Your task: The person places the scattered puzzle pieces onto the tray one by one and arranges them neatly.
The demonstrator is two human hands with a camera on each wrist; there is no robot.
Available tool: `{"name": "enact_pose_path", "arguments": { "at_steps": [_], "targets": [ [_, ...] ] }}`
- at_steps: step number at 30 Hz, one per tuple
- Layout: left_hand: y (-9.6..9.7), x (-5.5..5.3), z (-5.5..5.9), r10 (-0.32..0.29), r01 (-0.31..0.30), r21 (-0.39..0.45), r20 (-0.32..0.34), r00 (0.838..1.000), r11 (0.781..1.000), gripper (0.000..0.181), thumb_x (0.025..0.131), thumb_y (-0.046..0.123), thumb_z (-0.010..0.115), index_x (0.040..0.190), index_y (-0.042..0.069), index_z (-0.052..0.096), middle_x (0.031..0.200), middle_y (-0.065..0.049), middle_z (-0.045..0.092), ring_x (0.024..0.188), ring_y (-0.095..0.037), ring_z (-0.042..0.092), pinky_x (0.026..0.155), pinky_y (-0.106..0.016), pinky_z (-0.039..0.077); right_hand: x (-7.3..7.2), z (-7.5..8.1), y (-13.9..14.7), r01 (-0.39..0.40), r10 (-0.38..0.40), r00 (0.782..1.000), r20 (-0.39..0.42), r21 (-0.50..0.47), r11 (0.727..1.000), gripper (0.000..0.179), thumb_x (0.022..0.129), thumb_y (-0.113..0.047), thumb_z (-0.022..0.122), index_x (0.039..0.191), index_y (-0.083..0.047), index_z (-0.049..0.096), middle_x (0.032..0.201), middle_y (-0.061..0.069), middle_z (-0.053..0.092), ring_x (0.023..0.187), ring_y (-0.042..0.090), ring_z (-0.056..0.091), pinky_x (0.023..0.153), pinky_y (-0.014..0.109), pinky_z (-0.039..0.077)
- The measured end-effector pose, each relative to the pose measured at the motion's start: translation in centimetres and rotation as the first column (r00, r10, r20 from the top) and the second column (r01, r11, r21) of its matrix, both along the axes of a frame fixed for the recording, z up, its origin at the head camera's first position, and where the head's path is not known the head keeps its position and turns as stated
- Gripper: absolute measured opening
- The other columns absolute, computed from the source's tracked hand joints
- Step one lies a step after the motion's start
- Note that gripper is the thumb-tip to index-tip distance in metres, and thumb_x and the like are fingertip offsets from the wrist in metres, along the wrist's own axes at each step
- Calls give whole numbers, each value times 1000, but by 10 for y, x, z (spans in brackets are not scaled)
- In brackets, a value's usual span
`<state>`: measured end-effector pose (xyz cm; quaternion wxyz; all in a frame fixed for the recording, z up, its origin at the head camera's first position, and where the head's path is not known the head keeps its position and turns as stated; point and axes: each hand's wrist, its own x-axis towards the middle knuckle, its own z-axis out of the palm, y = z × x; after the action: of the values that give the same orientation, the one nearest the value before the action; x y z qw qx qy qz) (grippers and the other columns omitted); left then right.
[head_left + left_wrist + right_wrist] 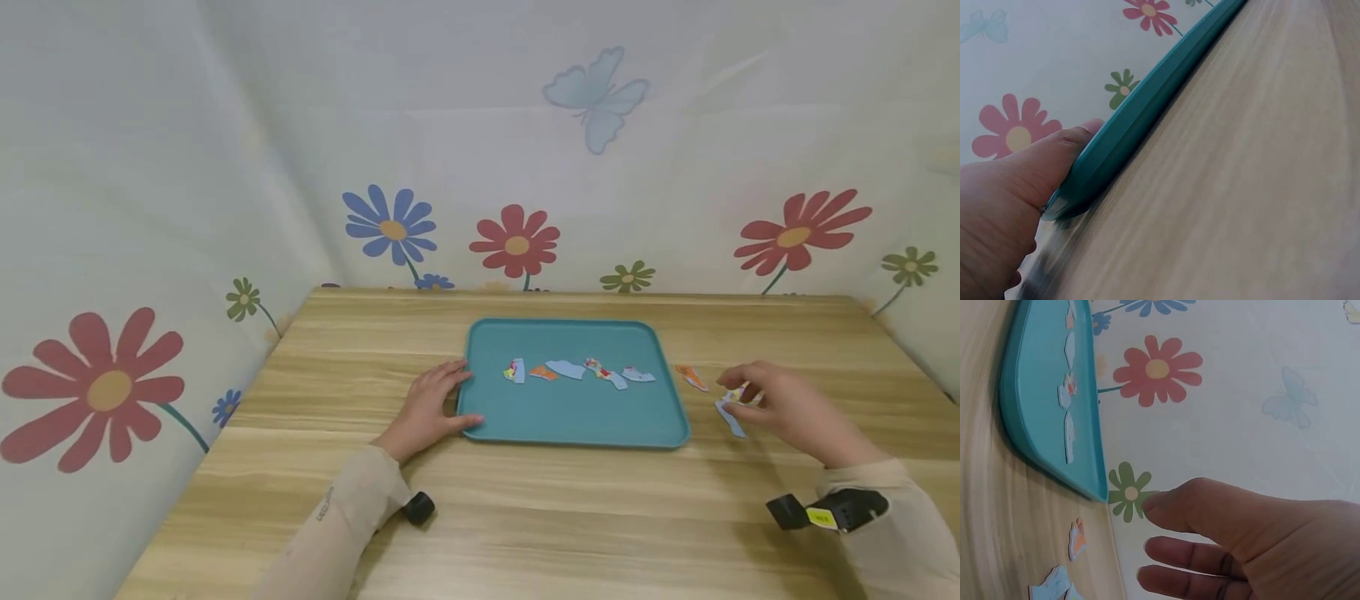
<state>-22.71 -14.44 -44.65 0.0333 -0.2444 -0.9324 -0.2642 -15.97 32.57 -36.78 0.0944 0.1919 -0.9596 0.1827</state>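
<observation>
Behind and left of the wood-grained desk (540, 517) rises a pale, creased backdrop (450, 100), printed with a blue butterfly (600, 98) above the desk, flowers (516, 244) beyond its far edge and a large red bloom (108, 390) to its left.

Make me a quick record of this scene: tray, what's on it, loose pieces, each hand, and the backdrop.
Tray: teal tray, flat on the wooden table
On tray: row of small printed pieces
Off tray: orange piece and pale blue piece, both right of the tray
Left hand: touching the tray's left rim, thumb near the front corner
Right hand: by the pale blue piece; no piece visible between thumb and fingers
Backdrop: whitish, printed with flowers and a butterfly
</observation>
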Motion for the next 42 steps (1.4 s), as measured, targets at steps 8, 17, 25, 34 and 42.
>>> {"name": "enact_pose_path", "arguments": {
  "at_steps": [8, 17, 25, 34, 42],
  "targets": [
    [0, -1, 1, -2, 2, -5, -6, 1000, 1000, 76, 79, 45, 76, 139, 7, 50, 152, -10, 40, 142, -33, 32, 117, -56, 23, -5, -8, 12, -6, 6, 988, 153, -5, 1000, 30, 80, -9, 75, 105, 3, 66, 98, 13, 68, 75, 5, 57, 60, 21, 50],
    [1, 0, -1, 2, -2, -10, 6, 1000, 1000, 76, 79, 45, 75, 139, 7, 50, 152, -10, 39, 142, -33, 32, 117, -56, 23, -11, -21, 20, 0, -4, 965, 263, 18, 1000, 38, 76, -13, 78, 107, 4, 64, 92, 9, 65, 76, 11, 57, 61, 21, 47],
    [0, -1, -3, 2, -2, -16, -3, 1000, 1000, 76, 79, 45, 76, 139, 7, 50, 152, -10, 40, 142, -33, 32, 117, -56, 23, -11, -27, 24, -15, 5, 968, 252, 36, 999, 41, 75, -13, 79, 108, 5, 63, 91, 11, 65, 76, 14, 60, 62, 24, 48],
    [1, -3, 0, -8, 7, -10, -26, 1000, 1000, 76, 79, 45, 76, 139, 7, 50, 152, -10, 40, 141, -34, 34, 116, -56, 24, -12, -30, 25, 2, -18, 969, 246, 65, 998, 43, 76, -13, 78, 112, 6, 63, 91, 13, 60, 76, 15, 59, 62, 24, 49],
    [1, 0, 2, -8, 8, -10, -17, 1000, 1000, 75, 79, 44, 76, 139, 7, 50, 152, -11, 40, 141, -34, 33, 116, -57, 24, -12, -30, 24, -3, -17, 967, 253, 79, 997, 42, 76, -14, 79, 111, 4, 63, 91, 12, 60, 76, 15, 57, 63, 25, 47]
  ]
}}
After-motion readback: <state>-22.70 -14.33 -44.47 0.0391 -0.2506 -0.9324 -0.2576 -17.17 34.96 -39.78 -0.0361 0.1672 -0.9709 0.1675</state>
